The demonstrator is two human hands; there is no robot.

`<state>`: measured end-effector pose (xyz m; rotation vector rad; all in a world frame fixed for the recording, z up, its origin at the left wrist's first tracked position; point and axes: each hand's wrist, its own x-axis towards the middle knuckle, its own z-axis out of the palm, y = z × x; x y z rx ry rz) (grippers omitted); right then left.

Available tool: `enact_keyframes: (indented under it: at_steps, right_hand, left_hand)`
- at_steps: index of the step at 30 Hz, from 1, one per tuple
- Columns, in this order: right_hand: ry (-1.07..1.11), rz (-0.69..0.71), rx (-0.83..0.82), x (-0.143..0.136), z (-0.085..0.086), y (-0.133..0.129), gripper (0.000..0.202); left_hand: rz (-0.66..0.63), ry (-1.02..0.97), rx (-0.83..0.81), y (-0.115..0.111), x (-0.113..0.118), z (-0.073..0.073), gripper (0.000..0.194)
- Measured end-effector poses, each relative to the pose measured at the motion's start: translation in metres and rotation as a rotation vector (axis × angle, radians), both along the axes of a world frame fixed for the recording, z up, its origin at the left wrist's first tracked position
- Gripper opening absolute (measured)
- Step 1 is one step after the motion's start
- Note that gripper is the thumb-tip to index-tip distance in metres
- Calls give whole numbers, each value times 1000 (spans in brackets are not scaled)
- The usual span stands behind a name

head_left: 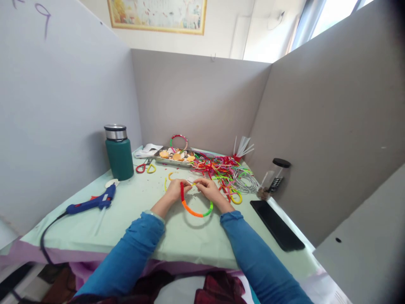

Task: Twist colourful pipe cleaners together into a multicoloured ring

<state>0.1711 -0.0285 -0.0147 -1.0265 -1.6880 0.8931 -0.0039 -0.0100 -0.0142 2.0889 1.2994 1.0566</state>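
Both hands meet over the middle of the table at the far side of a ring (193, 213) wrapped in red, orange and green fuzzy pipe cleaner. My left hand (177, 188) is closed on the ring near its red end. Opposite it, my right hand (207, 188) pinches at the ring's upper part, where a bit of yellow pipe cleaner (194, 184) shows between the fingertips. The ring's lower half hangs toward me, orange at the bottom and green at the right. Short yellow pipe cleaner pieces (165, 183) lie just left of my left hand.
A blue glue gun (91, 204) and green bottle (119, 158) stand left, with scissors (145, 168) nearby. Behind are a metal tray (172, 161) and a pile of pipe cleaners (218, 164). On the right lie a wire coil (248, 182), clear jar (276, 177) and black phone (276, 226).
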Motion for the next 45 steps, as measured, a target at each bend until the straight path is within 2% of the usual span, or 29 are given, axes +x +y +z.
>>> enact_keyframes:
  at_steps: [11,21,25,33,40,45]
  right_hand:
    - [-39,10,-56,3,1,0,22]
    - [-90,195,-200,18,-9,10,25]
    - [-134,197,-182,19,-12,12,24]
    - [-209,186,-107,12,-8,6,21]
    - [-214,176,-82,12,-8,5,20]
    - [-236,202,-56,9,-6,2,16]
  left_hand:
    - [-62,141,278,-4,-6,4,14]
    - [-273,212,246,2,-16,6,15]
    - [-336,160,209,3,-15,5,16]
    - [-337,180,181,4,-16,4,19]
    - [-257,190,235,0,-14,7,19]
    - [-269,185,206,-4,-9,6,22]
